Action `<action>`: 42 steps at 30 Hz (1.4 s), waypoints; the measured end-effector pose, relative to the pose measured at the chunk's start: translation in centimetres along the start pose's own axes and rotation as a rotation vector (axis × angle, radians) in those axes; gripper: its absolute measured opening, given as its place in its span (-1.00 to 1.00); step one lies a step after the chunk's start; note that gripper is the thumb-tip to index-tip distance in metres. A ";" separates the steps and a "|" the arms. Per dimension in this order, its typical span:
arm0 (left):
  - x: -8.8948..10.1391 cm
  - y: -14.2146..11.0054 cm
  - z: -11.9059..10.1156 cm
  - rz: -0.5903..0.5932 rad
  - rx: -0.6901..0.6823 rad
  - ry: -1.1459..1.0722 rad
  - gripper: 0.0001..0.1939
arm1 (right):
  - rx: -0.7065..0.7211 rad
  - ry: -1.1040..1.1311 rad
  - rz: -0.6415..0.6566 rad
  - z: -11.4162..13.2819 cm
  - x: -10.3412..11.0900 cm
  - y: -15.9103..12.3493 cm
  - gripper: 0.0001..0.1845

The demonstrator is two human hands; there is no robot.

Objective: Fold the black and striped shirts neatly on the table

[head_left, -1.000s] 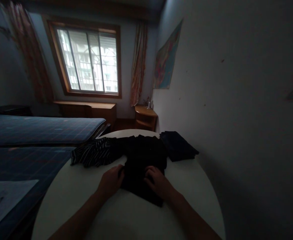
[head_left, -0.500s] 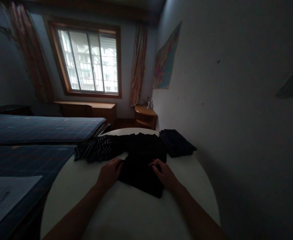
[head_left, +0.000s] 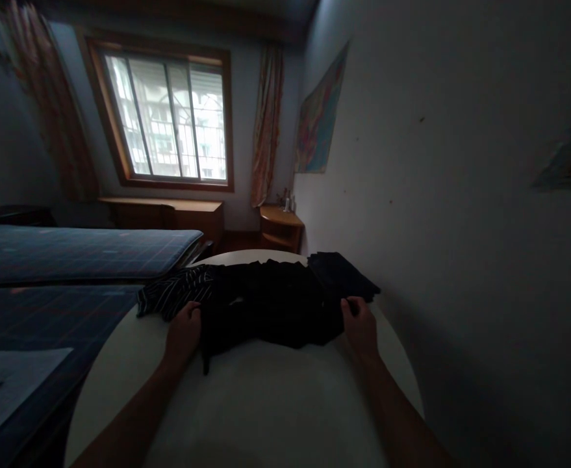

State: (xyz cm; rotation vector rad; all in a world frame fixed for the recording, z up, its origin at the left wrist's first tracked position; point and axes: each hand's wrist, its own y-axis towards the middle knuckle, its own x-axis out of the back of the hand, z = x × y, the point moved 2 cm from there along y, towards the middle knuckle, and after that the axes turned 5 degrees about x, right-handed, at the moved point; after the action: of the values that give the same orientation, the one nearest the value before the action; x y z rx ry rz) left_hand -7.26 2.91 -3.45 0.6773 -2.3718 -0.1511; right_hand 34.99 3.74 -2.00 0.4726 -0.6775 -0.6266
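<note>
- In the head view, a soft-looking black cloth garment [head_left: 275, 318] spans the lower middle of the frame, over a round white table [head_left: 266, 403]
- It should handle as light, limp and quick to crease, not fragile; the side edges look the best places to take hold, one per hand so the middle does not sag
- Your left hand [head_left: 182, 331], left of centre, has its fingers drawn in on the garment's left edge, a narrow dark tip pointing down beside it
- Your right hand [head_left: 360, 322], right of centre, pinches the right edge between thumb and fingers, just beside a flat dark navy folded fabric stack [head_left: 341, 276]; whether they touch is too dark to tell
- Both your forearms slant up and inward from the bottom corners, hands spread to the garment's width
- A black-and-white striped cloth piece [head_left: 173, 289] lies crumpled beyond your left hand
</note>
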 end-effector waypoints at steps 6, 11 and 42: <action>-0.7 -1.3 -1.5 -0.001 -0.320 -0.016 -0.55 | 0.504 -0.044 0.193 4.2 -0.9 -2.2 -0.65; -2.3 -2.8 -2.1 0.331 -0.554 0.146 -0.47 | 0.706 -0.046 0.727 7.1 -2.9 -5.9 -0.42; -1.1 0.1 0.0 0.105 -0.294 0.068 -0.70 | 0.682 0.127 1.045 10.6 -0.5 -7.6 -0.74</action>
State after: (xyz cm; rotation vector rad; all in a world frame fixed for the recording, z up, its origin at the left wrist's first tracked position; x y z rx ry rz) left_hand -6.57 3.51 -3.99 0.4107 -2.2522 -0.4145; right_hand 24.47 -3.46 0.59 0.6860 -0.8939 0.6416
